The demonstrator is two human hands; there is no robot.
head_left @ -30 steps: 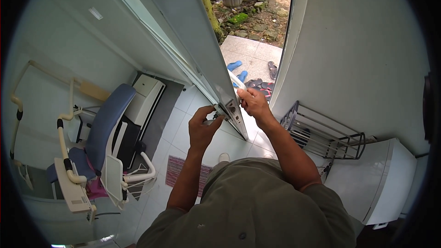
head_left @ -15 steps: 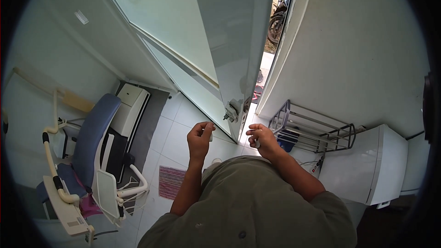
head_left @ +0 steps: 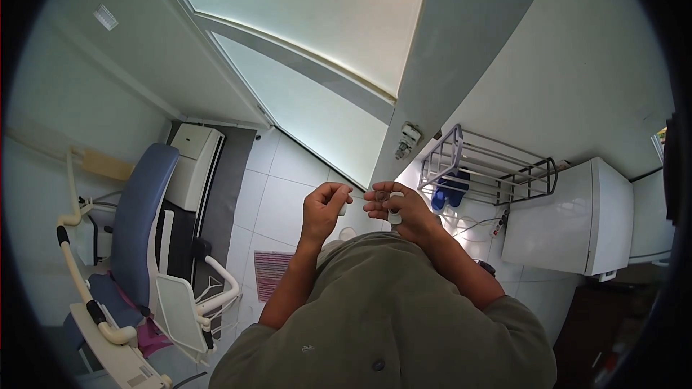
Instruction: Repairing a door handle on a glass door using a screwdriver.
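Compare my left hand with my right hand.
Your left hand curls its fingers inward, while your right hand extends its fingers leftward. The left hand mostly covers its whitish piece; the right hand shows more of its own whitish piece. Both are bare.

Pale, plain walls [head_left: 577, 94] enclose a floor of white square tiles [head_left: 258, 198], brightly lit near a grey metal rack [head_left: 454, 148] at right. Beside the rack stands a white cabinet-shaped appliance [head_left: 551, 216]. At left, a blue-padded chair [head_left: 146, 202] with cream tubular arms stands near a red-and-white striped mat [head_left: 271, 274].
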